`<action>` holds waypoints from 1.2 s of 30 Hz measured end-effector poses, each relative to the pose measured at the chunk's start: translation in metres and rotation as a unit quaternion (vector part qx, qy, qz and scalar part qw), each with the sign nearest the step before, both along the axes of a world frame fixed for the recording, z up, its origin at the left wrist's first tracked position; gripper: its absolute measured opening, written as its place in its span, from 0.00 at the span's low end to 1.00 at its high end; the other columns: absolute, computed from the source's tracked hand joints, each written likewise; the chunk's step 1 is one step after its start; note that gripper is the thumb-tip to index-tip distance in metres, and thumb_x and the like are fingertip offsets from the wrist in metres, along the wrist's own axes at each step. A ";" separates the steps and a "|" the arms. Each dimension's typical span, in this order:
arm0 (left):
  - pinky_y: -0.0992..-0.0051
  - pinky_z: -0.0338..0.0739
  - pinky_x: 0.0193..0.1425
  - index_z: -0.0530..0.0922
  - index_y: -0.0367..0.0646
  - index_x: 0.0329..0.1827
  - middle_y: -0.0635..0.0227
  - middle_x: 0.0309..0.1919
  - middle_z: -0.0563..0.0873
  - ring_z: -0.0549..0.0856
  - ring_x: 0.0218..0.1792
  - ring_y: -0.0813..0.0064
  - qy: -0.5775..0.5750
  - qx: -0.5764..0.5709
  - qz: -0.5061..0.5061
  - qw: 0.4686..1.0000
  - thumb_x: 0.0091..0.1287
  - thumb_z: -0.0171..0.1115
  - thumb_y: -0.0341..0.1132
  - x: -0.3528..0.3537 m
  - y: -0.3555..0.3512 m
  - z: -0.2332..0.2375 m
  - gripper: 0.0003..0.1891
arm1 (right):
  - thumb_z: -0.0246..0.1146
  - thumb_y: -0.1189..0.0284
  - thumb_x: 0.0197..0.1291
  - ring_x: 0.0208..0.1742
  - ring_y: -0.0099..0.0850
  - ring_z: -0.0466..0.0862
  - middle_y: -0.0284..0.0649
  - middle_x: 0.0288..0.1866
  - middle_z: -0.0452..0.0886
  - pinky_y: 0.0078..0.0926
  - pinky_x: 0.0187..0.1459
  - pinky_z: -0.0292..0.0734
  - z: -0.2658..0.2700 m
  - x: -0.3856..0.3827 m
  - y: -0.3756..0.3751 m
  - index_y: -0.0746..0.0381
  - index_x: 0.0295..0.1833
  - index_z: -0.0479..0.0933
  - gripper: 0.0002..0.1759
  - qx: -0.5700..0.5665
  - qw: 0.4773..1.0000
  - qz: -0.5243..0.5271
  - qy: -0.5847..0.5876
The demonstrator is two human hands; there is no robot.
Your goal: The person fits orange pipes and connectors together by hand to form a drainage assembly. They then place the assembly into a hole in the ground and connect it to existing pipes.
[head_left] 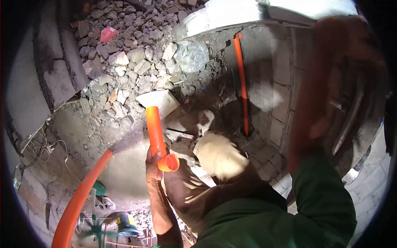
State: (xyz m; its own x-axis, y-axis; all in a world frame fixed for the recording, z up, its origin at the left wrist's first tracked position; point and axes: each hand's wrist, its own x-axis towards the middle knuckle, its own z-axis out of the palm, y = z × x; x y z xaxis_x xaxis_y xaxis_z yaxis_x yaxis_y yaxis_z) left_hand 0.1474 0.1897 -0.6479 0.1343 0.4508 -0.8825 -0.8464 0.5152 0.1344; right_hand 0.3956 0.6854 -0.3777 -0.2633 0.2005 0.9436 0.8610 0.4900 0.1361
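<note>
My left hand is wrapped round the lower part of an orange pipe fitting. The fitting has a long straight tube pointing away from me and a short open socket facing right. High on the right, close to the camera, my right hand is raised and badly blurred; its fingers cannot be made out. The raised forearm, with a green sleeve, covers part of the block wall behind it.
A long orange pipe rises at the lower left. Another orange pipe stands along the wall. Rubble, a clear plastic bag and a flat slab lie ahead. A dark bucket sits at the bottom left.
</note>
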 end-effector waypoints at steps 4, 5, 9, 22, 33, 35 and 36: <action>0.69 0.80 0.58 0.68 0.36 0.72 0.62 0.53 0.83 0.84 0.51 0.69 0.149 0.022 -0.139 0.979 0.59 0.73 0.34 0.000 0.009 -0.002 0.36 | 0.61 0.62 0.68 0.82 0.56 0.49 0.65 0.80 0.49 0.47 0.80 0.45 0.002 0.006 0.020 0.73 0.78 0.49 0.44 0.042 0.999 0.008 -0.016; 0.69 0.80 0.57 0.70 0.37 0.69 0.62 0.52 0.83 0.84 0.50 0.69 0.158 0.002 -0.162 0.974 0.59 0.73 0.35 -0.001 0.007 -0.009 0.35 | 0.61 0.62 0.68 0.81 0.56 0.50 0.65 0.80 0.50 0.47 0.80 0.46 0.002 0.007 0.025 0.73 0.78 0.50 0.43 0.056 0.998 0.009 -0.021; 0.69 0.83 0.53 0.74 0.37 0.62 0.62 0.50 0.83 0.85 0.47 0.69 0.133 -0.023 -0.157 0.978 0.59 0.73 0.36 0.014 -0.004 -0.023 0.29 | 0.62 0.62 0.67 0.81 0.57 0.52 0.64 0.79 0.53 0.48 0.80 0.47 0.000 0.013 0.029 0.73 0.77 0.53 0.43 0.109 0.993 0.021 -0.032; 0.69 0.84 0.51 0.79 0.32 0.56 0.58 0.47 0.86 0.88 0.43 0.65 -0.139 0.060 -0.182 0.971 0.56 0.77 0.37 0.074 -0.002 0.047 0.27 | 0.72 0.58 0.58 0.83 0.58 0.46 0.55 0.84 0.50 0.50 0.80 0.47 -0.028 0.024 -0.073 0.61 0.81 0.55 0.50 -0.063 0.998 -0.005 0.026; 0.70 0.75 0.62 0.77 0.30 0.61 0.60 0.52 0.86 0.84 0.52 0.67 -0.191 0.039 -0.264 0.945 0.65 0.70 0.42 0.059 -0.025 0.075 0.28 | 0.78 0.60 0.43 0.61 0.54 0.80 0.56 0.61 0.78 0.48 0.62 0.75 -0.116 0.102 -0.406 0.63 0.66 0.70 0.44 -0.935 0.184 0.102 -0.287; 0.68 0.77 0.59 0.76 0.31 0.61 0.60 0.50 0.86 0.84 0.51 0.67 -0.116 -0.060 -0.138 0.982 0.71 0.62 0.46 0.064 -0.047 0.090 0.26 | 0.78 0.61 0.44 0.61 0.53 0.80 0.59 0.59 0.79 0.44 0.62 0.76 -0.122 0.131 -0.432 0.68 0.66 0.69 0.45 -0.975 0.158 0.105 -0.118; 0.67 0.79 0.56 0.76 0.33 0.60 0.60 0.49 0.86 0.85 0.50 0.66 -0.005 -0.062 -0.111 0.992 0.74 0.57 0.50 0.065 -0.053 0.106 0.26 | 0.78 0.61 0.44 0.61 0.53 0.80 0.59 0.59 0.79 0.44 0.62 0.76 -0.119 0.143 -0.432 0.68 0.66 0.69 0.45 -0.975 0.159 0.104 -0.118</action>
